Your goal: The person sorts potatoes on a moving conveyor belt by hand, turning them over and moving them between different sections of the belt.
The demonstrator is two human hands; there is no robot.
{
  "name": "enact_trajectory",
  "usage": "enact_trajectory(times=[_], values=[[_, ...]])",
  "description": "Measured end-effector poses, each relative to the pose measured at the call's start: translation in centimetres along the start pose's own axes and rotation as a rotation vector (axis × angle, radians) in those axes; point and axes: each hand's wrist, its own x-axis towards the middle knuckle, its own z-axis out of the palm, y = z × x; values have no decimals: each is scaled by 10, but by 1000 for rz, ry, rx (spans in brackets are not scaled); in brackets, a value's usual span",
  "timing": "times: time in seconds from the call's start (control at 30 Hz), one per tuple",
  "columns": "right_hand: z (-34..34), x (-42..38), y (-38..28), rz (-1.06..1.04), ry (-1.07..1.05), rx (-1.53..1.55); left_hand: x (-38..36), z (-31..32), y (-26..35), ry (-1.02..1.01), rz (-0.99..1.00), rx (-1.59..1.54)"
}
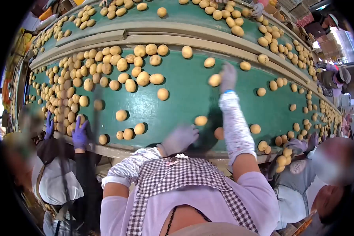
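Round yellow potatoes lie on a green belt [185, 100]. My right hand [228, 77], in a grey glove and blurred, reaches over the belt beside a potato [214, 80]; whether its fingers grip that potato is unclear. Low over the belt's near edge is my left hand [179, 139], also grey-gloved, its fingers pointing right and spread a little, with nothing visible in it. A single potato [201, 120] lies just beyond its fingertips. Another potato [219, 133] sits between my two arms.
Dense potatoes [72, 94] cover the belt's left part. A beige rail [161, 38] divides it from a second potato belt. At left, a co-worker's purple-gloved hands [79, 135] are over the belt; at right, another co-worker's gloved hand [297, 144] is near potatoes.
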Motion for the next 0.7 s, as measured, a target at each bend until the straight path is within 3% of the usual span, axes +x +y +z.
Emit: enact_trajectory(times=[0.07, 0.1, 0.17, 0.2, 0.23, 0.3, 0.37, 0.4, 0.43, 0.47, 0.53, 0.57, 0.6, 0.63, 0.67, 0.7], values=[[91, -60, -62, 174, -128, 314, 1, -87, 10, -437, -344, -57], [134, -85, -63, 76, -154, 309, -18, -74, 3, -447, -335, -59], [184, -130, -68, -225, -352, -31, -79, -37, -28, 10, -386, 129], [200, -147, -64, -411, -396, -198, -99, -41, -46, 22, -475, 238], [189, -158, -86, -405, -415, -184, -136, -17, -79, 120, -567, 262], [129, -166, -158, 58, -850, 140, -170, -70, -88, 183, -894, 591], [73, -167, -177, -63, -711, -61, -243, -84, -138, 375, -1254, 314], [36, -157, -163, -109, -605, -145, -251, -125, -137, 223, -1456, 280], [-1, -147, -150, -146, -497, -232, -265, -129, -134, 436, -1332, 553], [-46, -146, -134, -238, -251, -329, -277, -133, -132, 635, -1175, 825], [-139, -135, -114, 50, 144, -195, -244, -148, -106, 724, -1093, 555], [-158, -152, -113, 100, 320, -15, -226, -138, -101, 813, -900, 457], [-177, -163, -101, 167, 486, -44, -195, -140, -80, 711, -868, 460], [-200, -171, -77, 141, 454, -197, -153, -162, -52, 635, -888, 121], [-181, -175, -77, 131, 449, -195, -128, -142, -47, 560, -803, -36], [-155, -188, -75, 117, 379, -136, -101, -138, -35, 259, -750, -92]])
